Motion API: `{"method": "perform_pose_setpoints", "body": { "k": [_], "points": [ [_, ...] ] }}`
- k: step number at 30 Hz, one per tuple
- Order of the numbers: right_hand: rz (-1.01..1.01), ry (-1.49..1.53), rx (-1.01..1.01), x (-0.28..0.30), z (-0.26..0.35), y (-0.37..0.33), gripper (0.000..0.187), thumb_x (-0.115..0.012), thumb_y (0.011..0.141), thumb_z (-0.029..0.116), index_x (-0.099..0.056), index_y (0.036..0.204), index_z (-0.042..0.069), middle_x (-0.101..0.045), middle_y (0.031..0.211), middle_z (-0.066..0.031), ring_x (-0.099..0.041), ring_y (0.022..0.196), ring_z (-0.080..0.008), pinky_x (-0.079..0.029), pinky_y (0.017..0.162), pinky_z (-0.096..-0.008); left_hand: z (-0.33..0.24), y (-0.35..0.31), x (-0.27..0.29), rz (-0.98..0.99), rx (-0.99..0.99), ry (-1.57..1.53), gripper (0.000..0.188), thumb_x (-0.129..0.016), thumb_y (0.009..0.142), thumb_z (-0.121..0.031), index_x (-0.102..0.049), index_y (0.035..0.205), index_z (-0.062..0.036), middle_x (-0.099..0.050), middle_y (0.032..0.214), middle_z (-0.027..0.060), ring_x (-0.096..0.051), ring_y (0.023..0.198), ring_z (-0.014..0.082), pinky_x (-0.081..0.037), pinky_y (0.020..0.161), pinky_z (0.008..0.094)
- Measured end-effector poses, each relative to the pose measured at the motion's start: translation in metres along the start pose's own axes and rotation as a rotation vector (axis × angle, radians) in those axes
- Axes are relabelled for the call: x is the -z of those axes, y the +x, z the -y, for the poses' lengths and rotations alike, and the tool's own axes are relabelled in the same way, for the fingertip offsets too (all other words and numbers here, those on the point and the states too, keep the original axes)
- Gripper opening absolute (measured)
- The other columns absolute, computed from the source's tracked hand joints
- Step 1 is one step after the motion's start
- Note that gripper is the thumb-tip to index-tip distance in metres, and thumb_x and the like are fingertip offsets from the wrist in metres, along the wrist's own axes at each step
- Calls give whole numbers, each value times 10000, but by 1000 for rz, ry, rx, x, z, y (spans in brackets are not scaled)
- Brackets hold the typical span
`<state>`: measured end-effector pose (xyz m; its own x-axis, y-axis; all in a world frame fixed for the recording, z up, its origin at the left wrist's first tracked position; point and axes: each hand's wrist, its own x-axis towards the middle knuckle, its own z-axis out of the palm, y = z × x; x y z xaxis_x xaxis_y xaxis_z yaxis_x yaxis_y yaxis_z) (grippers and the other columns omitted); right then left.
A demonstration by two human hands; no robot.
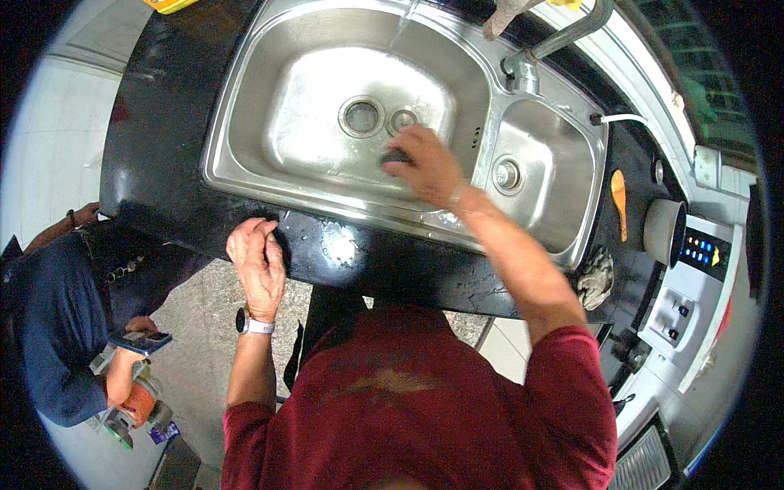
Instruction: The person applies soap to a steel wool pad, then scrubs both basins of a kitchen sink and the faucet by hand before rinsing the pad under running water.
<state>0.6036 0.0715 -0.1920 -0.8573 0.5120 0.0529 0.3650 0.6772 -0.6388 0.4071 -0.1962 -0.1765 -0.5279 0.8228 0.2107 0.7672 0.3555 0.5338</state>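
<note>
My right hand reaches down into the large basin of a steel double sink and presses a small dark scrubbing pad against the basin floor, close to the round drain. A thin stream of water falls into the basin at the back. My left hand rests with curled fingers on the front edge of the black countertop and holds nothing. A watch is on that wrist.
A steel faucet stands behind the sink. On the counter at the right lie an orange spoon, a grey rag and a round pot. At the left another person holds a phone.
</note>
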Motion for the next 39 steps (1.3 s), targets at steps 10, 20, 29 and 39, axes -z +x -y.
{"method": "perform_pose_setpoints", "body": {
  "k": [10,20,29,39],
  "points": [
    [67,-183,-176,-4,-5,-107,210,-733,732,47,-590,886,30,-545,933,-151,-551,929,-374,-483,826,-456,10,-10,-7,-39,35,-13,238,-552,851,-12,-656,1060,-54,-586,1089,131,-530,1058,317,-371,971,423],
    [41,12,-360,-45,4,40,348,-646,878,326,-618,953,-14,-587,1074,-217,-572,1034,-378,-473,883,-471,18,2,2,29,18,-37,244,-574,848,5,-654,1070,-56,-593,1087,121,-530,1057,311,-372,967,415],
    [485,117,-367,-55,6,30,356,-642,911,300,-596,1155,44,-551,1128,-179,-575,1056,-384,-469,942,-468,54,54,10,74,-95,134,289,-580,907,-149,-606,1174,-43,-575,1183,135,-514,1157,319,-312,1076,490],
    [494,-286,314,-202,-62,89,295,-592,879,256,-607,1144,128,-532,1265,-110,-528,1154,-325,-398,997,-516,79,63,10,207,-107,223,354,-583,906,-257,-617,1185,-42,-591,1220,119,-513,1215,309,-236,1133,574]
  ]
}}
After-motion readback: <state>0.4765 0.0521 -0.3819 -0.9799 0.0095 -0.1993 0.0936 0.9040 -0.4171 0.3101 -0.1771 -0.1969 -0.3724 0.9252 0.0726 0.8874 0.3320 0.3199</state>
